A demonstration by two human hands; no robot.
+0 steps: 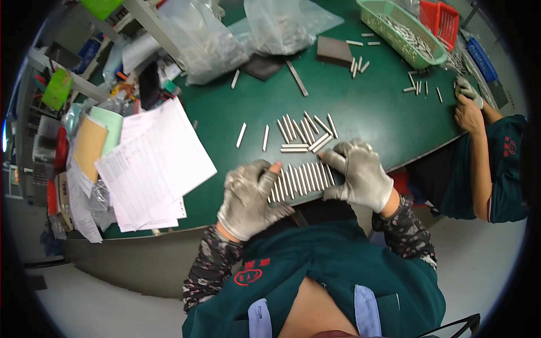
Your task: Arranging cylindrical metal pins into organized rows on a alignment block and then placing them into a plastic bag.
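Note:
A row of slim silvery metal bars [302, 179] lies side by side near the front edge of the green table. My left hand [245, 198], in a grey-white glove with a fingertip bare, is at the row's left end, fingers apart. At the right end my right hand [360, 176], gloved alike, rests with thumb and fingers spread. Both touch the outer bars, and neither hand is closed round one. Just beyond the row is a loose heap of similar bars [294, 147], pointing various ways. Two single bars [241, 135] lie left of that heap.
Papers [160, 163] cover the table's left side. Clear plastic bags [205, 48] stand at the back, near a dark block [335, 50]. A green basket [403, 34] of metal pieces is at the back right. A co-worker's hands [469, 107] are at the right edge.

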